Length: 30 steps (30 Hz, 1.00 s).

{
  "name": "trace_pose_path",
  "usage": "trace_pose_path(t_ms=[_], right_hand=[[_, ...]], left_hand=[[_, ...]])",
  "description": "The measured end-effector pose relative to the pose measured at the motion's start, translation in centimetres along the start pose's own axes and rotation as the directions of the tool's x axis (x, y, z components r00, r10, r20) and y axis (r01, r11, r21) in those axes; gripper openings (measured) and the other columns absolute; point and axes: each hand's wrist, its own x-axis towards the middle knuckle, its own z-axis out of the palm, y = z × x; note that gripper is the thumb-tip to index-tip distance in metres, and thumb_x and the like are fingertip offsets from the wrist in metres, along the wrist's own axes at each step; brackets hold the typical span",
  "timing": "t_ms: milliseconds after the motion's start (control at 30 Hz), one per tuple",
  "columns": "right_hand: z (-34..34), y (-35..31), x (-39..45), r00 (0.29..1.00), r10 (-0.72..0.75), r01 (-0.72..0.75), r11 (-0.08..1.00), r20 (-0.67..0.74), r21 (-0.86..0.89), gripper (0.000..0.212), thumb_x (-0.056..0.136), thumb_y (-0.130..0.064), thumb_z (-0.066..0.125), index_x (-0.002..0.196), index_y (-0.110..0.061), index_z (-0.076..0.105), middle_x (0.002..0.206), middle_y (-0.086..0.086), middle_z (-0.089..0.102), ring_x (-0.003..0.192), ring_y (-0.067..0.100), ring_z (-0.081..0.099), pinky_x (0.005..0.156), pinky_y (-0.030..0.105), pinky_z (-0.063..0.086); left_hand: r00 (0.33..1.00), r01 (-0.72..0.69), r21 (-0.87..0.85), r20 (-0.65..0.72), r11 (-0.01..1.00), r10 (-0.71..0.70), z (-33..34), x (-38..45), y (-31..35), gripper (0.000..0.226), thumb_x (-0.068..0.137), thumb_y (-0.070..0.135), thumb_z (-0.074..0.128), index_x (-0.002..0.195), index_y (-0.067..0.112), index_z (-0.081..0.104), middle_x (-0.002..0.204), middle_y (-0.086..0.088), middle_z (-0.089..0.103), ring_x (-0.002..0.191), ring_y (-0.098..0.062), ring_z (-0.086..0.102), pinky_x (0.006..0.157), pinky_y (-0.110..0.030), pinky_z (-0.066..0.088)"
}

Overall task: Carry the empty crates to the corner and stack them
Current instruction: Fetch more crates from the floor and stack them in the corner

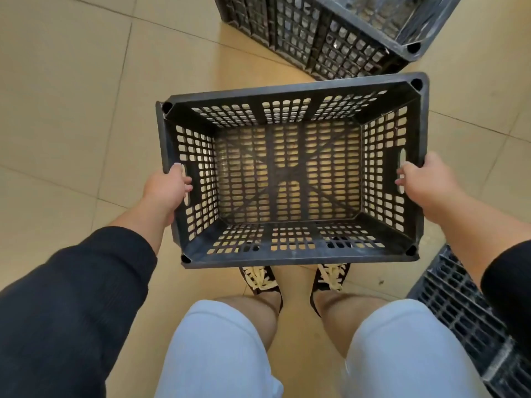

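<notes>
An empty black slotted plastic crate (290,255) hangs in front of me above the floor, open side up, level with my knees. My left hand (168,186) grips the rim at the handle slot of its left short wall. At the matching slot on the right short wall, my right hand (425,182) holds the rim. Through the crate's perforated bottom I see the floor.
Another black crate (316,35) stands on the beige tiled floor (71,96) ahead at the top. A further black crate (465,311) lies at my right, close to my leg. My two shoes show just under the held crate. Open tiled floor stretches to the left.
</notes>
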Motion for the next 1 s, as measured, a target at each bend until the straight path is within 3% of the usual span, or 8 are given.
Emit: trace_pose_path(t_ms=[100,167,233,400,567,700,867,1000], right_hand=[[0.4,-0.2,0.2,1.000,0.017,-0.017,0.997,0.001,0.074,0.030,0.110,-0.027,0.045,0.138,-0.015,0.049,0.120,0.009,0.066,0.103,0.025,0.067,0.086,0.046,0.052],[0.4,-0.3,-0.3,1.000,0.019,-0.018,0.998,-0.003,0.061,0.030,0.110,-0.026,0.045,0.137,-0.014,0.050,0.121,0.012,0.065,0.106,0.029,0.066,0.089,0.048,0.053],[0.0,-0.4,-1.3,0.999,0.024,-0.023,0.999,-0.022,0.041,0.029,0.109,-0.028,0.045,0.136,-0.016,0.049,0.122,0.013,0.064,0.110,0.033,0.065,0.091,0.053,0.054],[-2.5,-1.5,-7.0,0.999,0.019,-0.019,1.000,-0.045,0.009,0.028,0.108,-0.031,0.047,0.132,-0.018,0.050,0.118,0.013,0.066,0.106,0.035,0.067,0.092,0.060,0.056],[-7.0,-4.7,-16.0,1.000,-0.004,0.002,0.997,-0.030,-0.075,0.024,0.108,-0.033,0.049,0.126,-0.017,0.052,0.106,0.011,0.065,0.097,0.033,0.067,0.087,0.059,0.058],[-11.1,-8.7,-24.8,0.997,-0.082,0.079,0.988,-0.012,-0.135,0.021,0.109,-0.030,0.050,0.121,-0.014,0.051,0.100,0.011,0.064,0.091,0.032,0.067,0.081,0.054,0.059],[-15.0,-14.3,-35.6,0.984,-0.176,0.173,0.952,0.010,-0.252,0.021,0.108,-0.031,0.051,0.121,-0.014,0.051,0.100,0.013,0.066,0.091,0.035,0.069,0.083,0.058,0.060],[-16.2,-19.8,-44.1,0.959,-0.281,0.278,0.900,0.041,-0.337,0.018,0.107,-0.030,0.050,0.114,-0.014,0.051,0.099,0.013,0.067,0.092,0.036,0.069,0.085,0.056,0.060]], left_hand=[[1.000,0.011,-0.019,0.015,1.000,-0.011,0.0,0.7,-0.7,0.050,0.104,0.053,0.050,0.130,0.012,0.061,0.109,-0.001,0.076,0.100,-0.017,0.074,0.096,-0.046,0.059],[0.997,0.053,-0.029,0.060,0.998,-0.051,-0.3,0.7,-1.0,0.050,0.105,0.053,0.050,0.121,0.010,0.068,0.110,-0.003,0.077,0.102,-0.018,0.074,0.104,-0.046,0.055],[0.994,0.059,0.007,0.092,0.998,-0.060,-1.2,0.0,-1.4,0.050,0.107,0.050,0.049,0.126,0.008,0.069,0.112,-0.004,0.077,0.104,-0.019,0.074,0.108,-0.045,0.053],[0.995,0.030,0.072,0.095,0.997,-0.037,-5.9,-5.5,-2.5,0.047,0.111,0.043,0.045,0.123,0.005,0.070,0.105,-0.006,0.078,0.098,-0.022,0.074,0.104,-0.047,0.055],[0.998,0.027,0.066,0.051,0.997,-0.031,-14.2,-13.9,-3.0,0.043,0.111,0.042,0.046,0.111,0.007,0.071,0.094,-0.006,0.079,0.088,-0.023,0.073,0.095,-0.047,0.059],[1.000,0.013,0.031,0.007,0.999,-0.013,-22.7,-21.4,-2.8,0.041,0.110,0.042,0.047,0.103,0.010,0.071,0.090,-0.007,0.078,0.083,-0.024,0.073,0.082,-0.042,0.060],[0.998,-0.032,-0.006,-0.047,0.999,0.031,-33.5,-30.5,-2.9,0.039,0.111,0.039,0.046,0.096,0.012,0.070,0.084,-0.008,0.077,0.079,-0.025,0.072,0.085,-0.047,0.061],[0.995,-0.041,-0.077,-0.089,0.996,0.034,-41.3,-35.0,-4.0,0.034,0.112,0.032,0.047,0.098,0.010,0.069,0.084,-0.008,0.077,0.077,-0.025,0.072,0.077,-0.042,0.061]])
